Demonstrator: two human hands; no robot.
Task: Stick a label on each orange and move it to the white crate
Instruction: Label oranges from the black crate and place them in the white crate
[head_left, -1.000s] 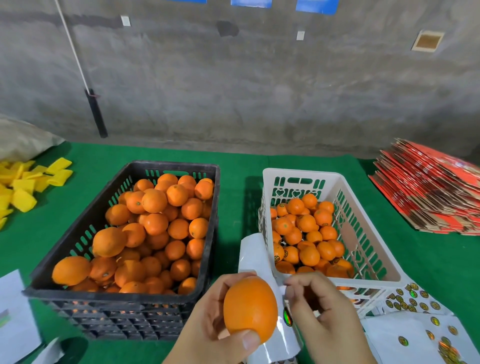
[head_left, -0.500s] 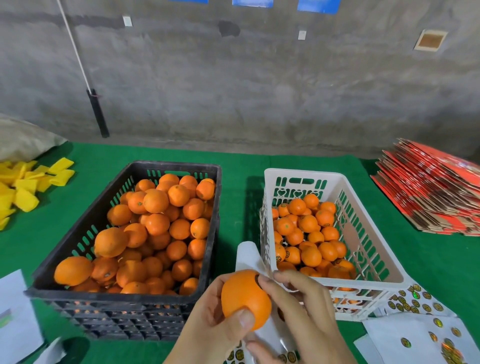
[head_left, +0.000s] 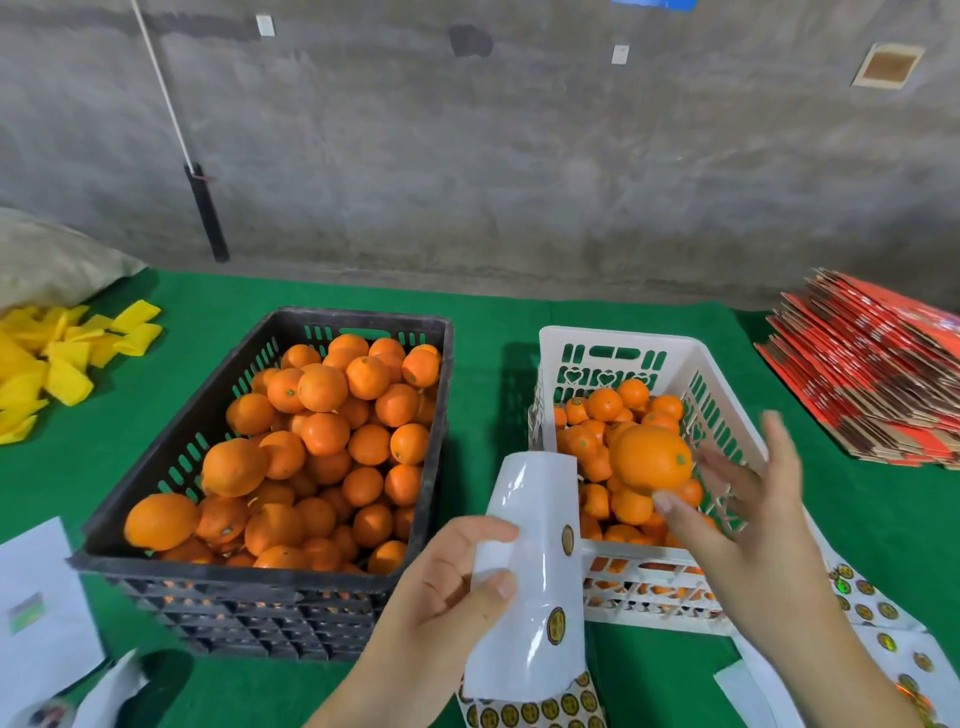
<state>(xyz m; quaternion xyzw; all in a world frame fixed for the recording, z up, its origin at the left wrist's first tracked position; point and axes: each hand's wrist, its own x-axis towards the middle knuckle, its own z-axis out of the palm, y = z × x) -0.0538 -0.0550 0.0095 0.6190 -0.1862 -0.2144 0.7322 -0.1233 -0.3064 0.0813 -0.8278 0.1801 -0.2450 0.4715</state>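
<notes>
An orange (head_left: 649, 457) is over the white crate (head_left: 613, 335), at the fingertips and thumb of my right hand (head_left: 753, 514), whose fingers are spread and straight. I cannot tell whether the orange still touches the hand. My left hand (head_left: 441, 587) grips a curled white label sheet (head_left: 535, 519) with round gold stickers, in front of the gap between the crates. The white crate is partly filled with oranges. A black crate (head_left: 358, 319) on the left is heaped with oranges.
More sticker sheets (head_left: 883, 644) lie at the bottom right beside the white crate. Flattened red cartons (head_left: 872, 374) are stacked at the right. Yellow foam pieces (head_left: 52, 358) and a grey sack (head_left: 52, 260) sit at the left, white paper (head_left: 36, 613) at the bottom left. A concrete wall stands behind the table.
The orange went from my left hand to my right, which carried it rightward over the white crate and spread its fingers. My left hand now holds only the label sheet.
</notes>
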